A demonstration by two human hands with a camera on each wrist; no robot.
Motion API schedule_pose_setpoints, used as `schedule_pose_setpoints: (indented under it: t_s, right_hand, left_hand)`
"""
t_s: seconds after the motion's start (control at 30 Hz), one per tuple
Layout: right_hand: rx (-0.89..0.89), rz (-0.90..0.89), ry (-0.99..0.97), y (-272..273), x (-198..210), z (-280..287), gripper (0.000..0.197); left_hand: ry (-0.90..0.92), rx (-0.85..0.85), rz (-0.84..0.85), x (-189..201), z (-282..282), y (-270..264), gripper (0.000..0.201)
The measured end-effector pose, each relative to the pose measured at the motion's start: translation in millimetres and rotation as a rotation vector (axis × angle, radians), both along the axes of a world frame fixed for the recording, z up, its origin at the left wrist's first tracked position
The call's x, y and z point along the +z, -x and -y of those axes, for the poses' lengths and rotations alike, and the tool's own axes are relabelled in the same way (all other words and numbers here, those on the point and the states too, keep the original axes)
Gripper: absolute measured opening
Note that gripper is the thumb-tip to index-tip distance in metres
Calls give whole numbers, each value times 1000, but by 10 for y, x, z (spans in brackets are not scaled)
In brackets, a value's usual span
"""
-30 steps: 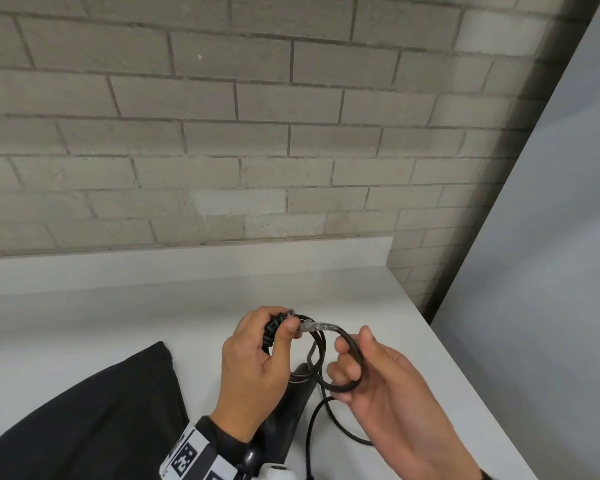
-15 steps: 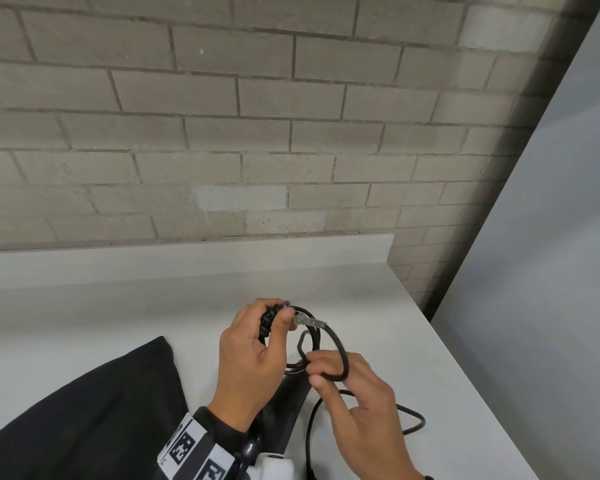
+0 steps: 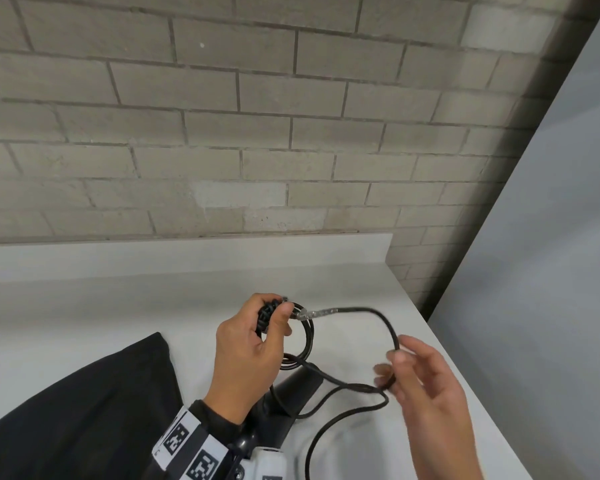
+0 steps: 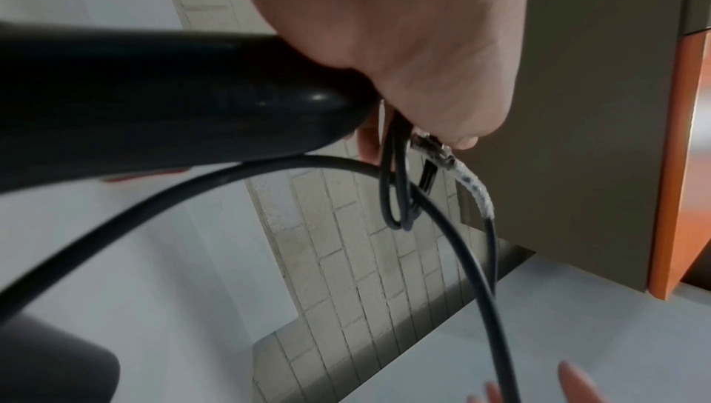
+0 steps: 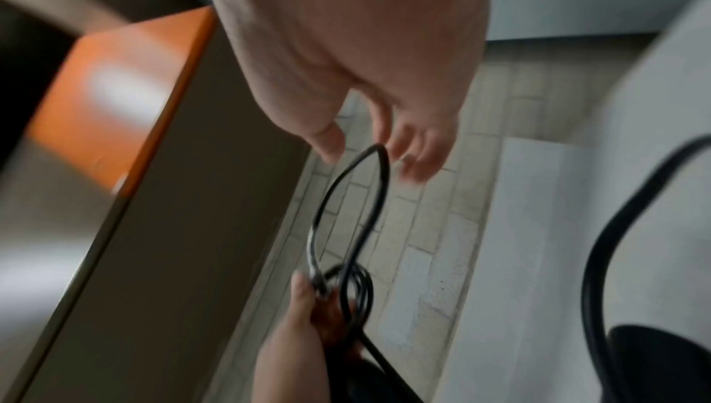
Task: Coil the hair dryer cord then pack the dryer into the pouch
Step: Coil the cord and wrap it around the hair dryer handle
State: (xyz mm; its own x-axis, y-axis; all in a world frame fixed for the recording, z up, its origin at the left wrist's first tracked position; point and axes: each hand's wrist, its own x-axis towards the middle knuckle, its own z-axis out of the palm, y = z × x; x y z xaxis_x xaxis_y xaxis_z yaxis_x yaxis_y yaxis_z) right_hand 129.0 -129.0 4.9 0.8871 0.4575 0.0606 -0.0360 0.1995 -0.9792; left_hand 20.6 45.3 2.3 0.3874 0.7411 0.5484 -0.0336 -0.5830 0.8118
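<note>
My left hand [image 3: 278,310] grips a small coil of the black cord [image 3: 305,337] together with the ribbed cord end of the hair dryer, thumb pressed on top. The dryer's black handle [image 3: 291,389] hangs below that hand, and in the left wrist view the dryer [image 4: 154,99] lies against my palm beside the coils [image 4: 396,196]. A clear-taped stretch of cord [image 3: 317,311] leads right into a wide loop. My right hand [image 3: 392,362] pinches the far end of that loop above the table; the right wrist view shows the loop [image 5: 379,151] between thumb and fingers. The black pouch [image 3: 77,410] lies flat at the lower left.
The white table [image 3: 118,306] ends at a brick wall [image 3: 291,150] behind and has its right edge [image 3: 465,393] just beyond my right hand. A grey partition [image 3: 551,237] stands to the right. More cord trails over the table towards me [image 3: 312,445].
My right hand has moved right and away from the left hand, drawing the cord out into a much wider loop. The left hand has kept its hold on the coil.
</note>
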Motion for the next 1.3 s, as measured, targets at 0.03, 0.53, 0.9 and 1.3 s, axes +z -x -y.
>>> schedule_pose_setpoints:
  t_s: [0.03, 0.53, 0.9, 1.3]
  right_hand:
    - [-138, 212, 97, 59, -33, -10, 46]
    - [140, 1208, 486, 425, -212, -402, 36]
    - [187, 1462, 665, -100, -811, 584, 54]
    - [354, 593, 486, 501, -229, -61, 4]
  left_hand:
    - [-5, 5, -4, -2, 2, 0, 21]
    - [-87, 19, -46, -50, -19, 11, 29]
    - [-31, 84, -17, -19, -165, 22, 17]
    - [-68, 39, -5, -23, -24, -26, 19]
